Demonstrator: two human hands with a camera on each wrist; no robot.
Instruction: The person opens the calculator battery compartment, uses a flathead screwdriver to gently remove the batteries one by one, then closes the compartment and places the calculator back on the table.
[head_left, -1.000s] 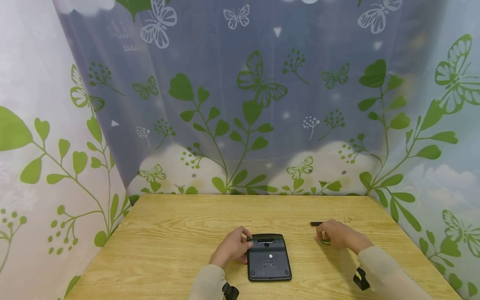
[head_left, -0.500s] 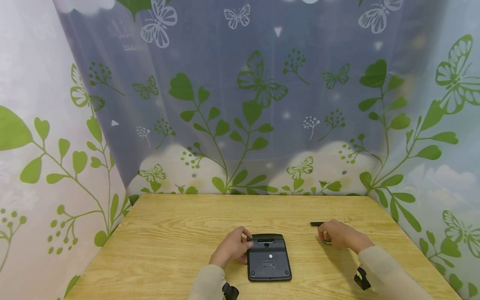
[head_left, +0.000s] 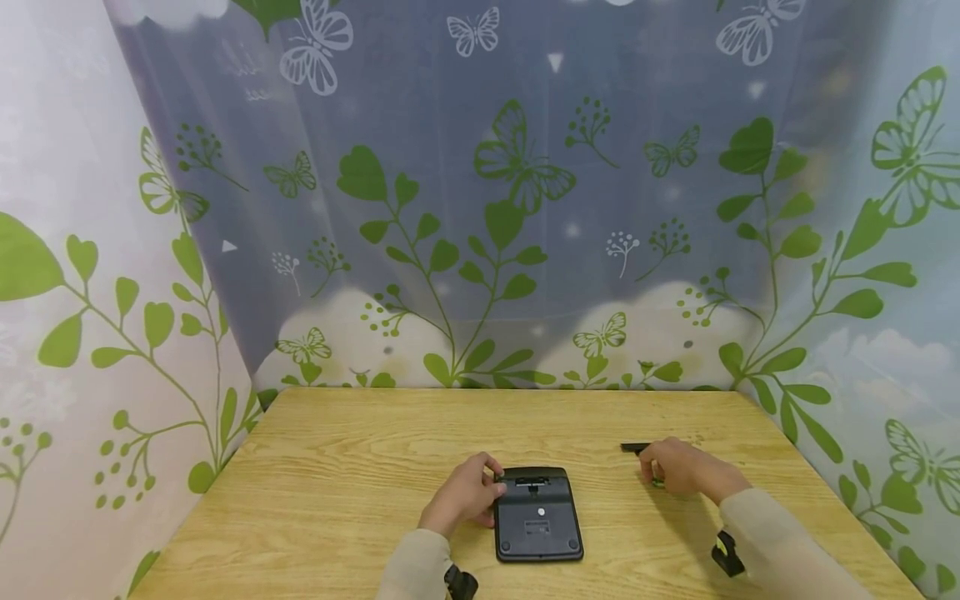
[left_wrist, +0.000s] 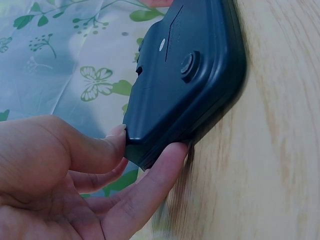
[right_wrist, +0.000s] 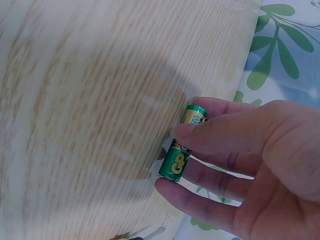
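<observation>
Patterned cloth [head_left: 420, 300] with green leaves and butterflies stands beyond the desk's left, far and right edges; wood-grain desk [head_left: 352, 467], near edge out of view. Left hand [head_left: 467, 493] comes in from the near side, beige sleeve [head_left: 416, 562], black strap [head_left: 461, 582] at wrist. Its grip is clamped on the far-left corner of a black device [head_left: 538, 521], thumb on one side, fingers on the other. Device lies underside up about midway between left and right desk edges, well apart from the far edge; slot toward the far side, two round feet at near corners, small white dot, label too small to read.

Farther right, nearer the far-right corner: short black strip [head_left: 632, 447] on desk, its right end at the right hand's outline; can't tell if touching. Right hand [head_left: 681, 468], also sleeved and strapped: grip together on a green-and-gold battery [right_wrist: 175, 164], "GP" lettering showing, thumb across its middle. Battery is close over the desk; contact unclear.
</observation>
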